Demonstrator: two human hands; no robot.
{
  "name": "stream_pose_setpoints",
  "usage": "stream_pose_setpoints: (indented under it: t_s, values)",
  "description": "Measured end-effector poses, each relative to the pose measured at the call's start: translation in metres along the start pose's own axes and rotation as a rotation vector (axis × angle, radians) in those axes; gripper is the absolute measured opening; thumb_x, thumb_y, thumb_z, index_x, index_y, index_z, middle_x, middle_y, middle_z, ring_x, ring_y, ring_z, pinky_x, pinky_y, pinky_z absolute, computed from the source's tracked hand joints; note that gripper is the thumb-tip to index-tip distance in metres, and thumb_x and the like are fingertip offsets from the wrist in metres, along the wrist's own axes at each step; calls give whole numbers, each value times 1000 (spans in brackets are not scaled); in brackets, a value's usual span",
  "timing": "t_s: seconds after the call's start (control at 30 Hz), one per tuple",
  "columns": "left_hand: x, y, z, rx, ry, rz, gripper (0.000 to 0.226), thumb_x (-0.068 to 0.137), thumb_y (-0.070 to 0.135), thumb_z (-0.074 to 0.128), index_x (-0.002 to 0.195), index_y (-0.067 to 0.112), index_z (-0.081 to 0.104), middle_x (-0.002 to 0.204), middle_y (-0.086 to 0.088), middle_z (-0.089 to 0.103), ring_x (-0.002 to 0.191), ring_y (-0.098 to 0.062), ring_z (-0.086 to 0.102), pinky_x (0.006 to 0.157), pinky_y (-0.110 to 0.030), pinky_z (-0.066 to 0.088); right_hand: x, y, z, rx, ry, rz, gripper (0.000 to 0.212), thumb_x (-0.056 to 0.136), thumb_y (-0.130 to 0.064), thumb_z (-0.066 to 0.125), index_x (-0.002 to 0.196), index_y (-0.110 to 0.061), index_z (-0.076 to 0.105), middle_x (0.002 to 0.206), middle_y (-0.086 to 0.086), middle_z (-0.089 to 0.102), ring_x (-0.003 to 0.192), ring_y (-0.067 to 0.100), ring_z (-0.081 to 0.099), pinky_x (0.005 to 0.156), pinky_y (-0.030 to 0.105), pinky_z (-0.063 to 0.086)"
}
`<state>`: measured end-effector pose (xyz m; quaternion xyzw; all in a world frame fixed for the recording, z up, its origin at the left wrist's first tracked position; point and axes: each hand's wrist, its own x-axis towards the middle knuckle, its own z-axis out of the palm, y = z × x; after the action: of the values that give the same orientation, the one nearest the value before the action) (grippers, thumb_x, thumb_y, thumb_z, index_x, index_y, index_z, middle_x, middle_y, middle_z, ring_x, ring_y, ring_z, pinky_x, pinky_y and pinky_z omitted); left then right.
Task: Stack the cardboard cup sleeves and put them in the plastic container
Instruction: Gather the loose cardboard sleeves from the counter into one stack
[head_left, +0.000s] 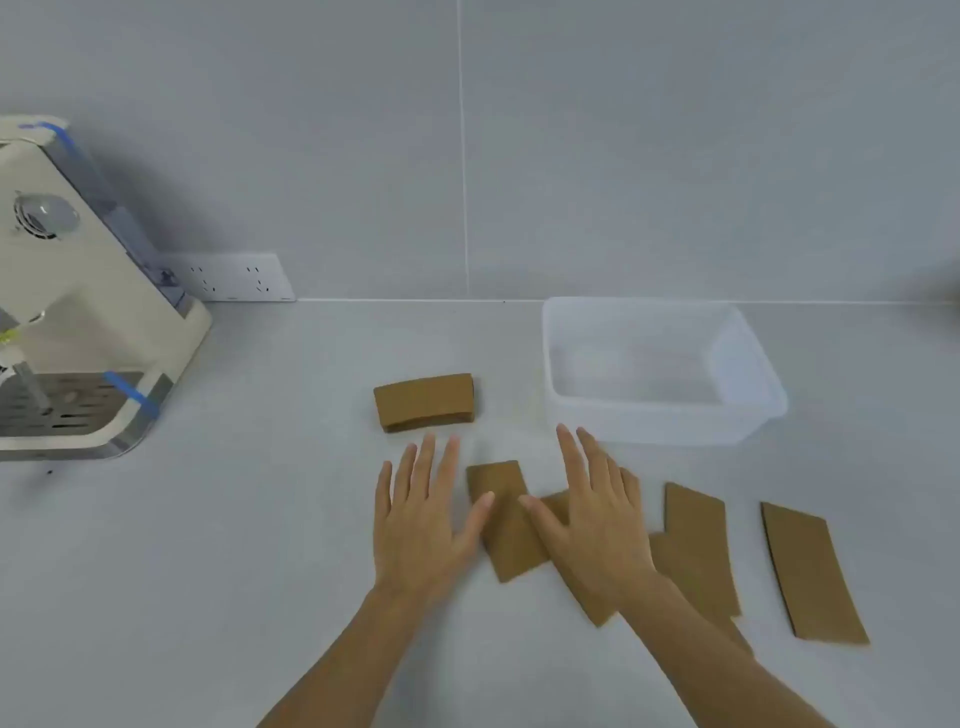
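Standing at the far left edge of the grey counter, a cream coffee machine carries strips of blue tape, and a white wall socket sits just behind it where the counter meets the wall. Right of the machine, toward the middle, a small stack of cardboard sleeves lies flat on its own, left of the plastic container.

Nearer than that stack, the left hand lies palm down with its fingers spread wide and straight; it grips nothing, and its thumb tip touches the left edge of a single flat sleeve. The right hand is likewise flat and splayed, holding nothing, its thumb reaching the same sleeve from the right. Its palm covers part of a second sleeve that overlaps the first.

Farther right, two more sleeves lie overlapping just beside the right wrist, and a last sleeve lies apart at the near right.

Beyond the right hand, the clear plastic container stands open with no sleeve in it, against the far wall.
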<state>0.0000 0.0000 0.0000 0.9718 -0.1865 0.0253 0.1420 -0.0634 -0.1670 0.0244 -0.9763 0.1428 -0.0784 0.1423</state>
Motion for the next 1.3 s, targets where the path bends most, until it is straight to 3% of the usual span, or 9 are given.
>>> stream_pose_setpoints:
  t_s: [0.17, 0.27, 0.37, 0.5, 0.73, 0.87, 0.97, 1.1, 1.3]
  values:
    - [-12, -8, 12, 34, -32, -28, 72, 89, 66, 17, 144, 22, 33, 147, -7, 42, 135, -28, 39, 111, -38, 12, -12, 6, 20, -70, -55, 44, 75, 78, -65, 35, 133, -14, 38, 124, 11, 64, 111, 27, 63, 88, 43, 51]
    - [-17, -12, 15, 28, -64, -39, 75, 88, 67, 12, 144, 21, 33, 148, -7, 41, 136, -27, 38, 112, -37, 13, -19, 5, 19, -88, -88, 84, 75, 86, -67, 18, 124, -11, 50, 114, 7, 68, 102, 24, 67, 81, 41, 54]
    - [-17, -12, 15, 29, -87, -31, 88, 79, 72, -8, 148, 25, 19, 156, -2, 23, 144, -22, 18, 117, -36, 6, -20, 2, 19, -126, -143, 117, 75, 88, -64, 18, 119, -8, 57, 112, 8, 69, 101, 26, 67, 80, 42, 54]
    - [-16, -13, 16, 76, -128, -17, 94, 74, 72, -16, 149, 26, 15, 158, -1, 15, 146, -21, 9, 115, -36, -3, -22, 2, 21, -117, -126, 139, 71, 77, -59, 43, 122, -6, 56, 115, 10, 68, 104, 27, 66, 84, 44, 52]
    - [-15, -12, 14, 124, -156, -30, 75, 89, 64, 11, 136, 19, 47, 141, -8, 51, 130, -29, 46, 107, -44, 27, -31, 2, 18, -75, -120, 146, 59, 70, -39, 74, 114, -1, 60, 102, 13, 71, 92, 32, 68, 76, 44, 54]
    - [-15, -12, 11, 112, -196, -27, 84, 82, 70, 0, 146, 23, 28, 155, -5, 28, 143, -25, 22, 115, -41, 10, -23, -1, 5, 1, -158, 156, 64, 86, -39, 57, 138, -7, 37, 131, 8, 55, 121, 26, 50, 101, 38, 37]
    - [-10, -10, 5, 89, -212, -41, 78, 84, 68, 11, 148, 26, 19, 159, 1, 15, 145, -19, 9, 117, -37, 4, -17, -2, -4, 132, -136, 198, 63, 88, -40, 53, 140, -10, 32, 134, 7, 49, 125, 23, 43, 106, 33, 30]
    - [-2, -4, -16, -244, -85, -129, 62, 90, 57, 38, 139, 19, 42, 149, -1, 38, 139, -17, 29, 115, -32, 15, -3, -16, -22, 345, -108, 244, 62, 87, -37, 57, 138, -10, 35, 133, 7, 49, 125, 23, 41, 106, 35, 32]
    - [5, 28, -49, -1399, -173, -518, 33, 94, 38, 45, 116, 17, 58, 116, -1, 64, 117, -19, 55, 100, -30, 41, 16, -44, -35, 619, -62, 230, 58, 83, -37, 62, 132, -16, 40, 128, 1, 51, 120, 19, 45, 102, 36, 39]
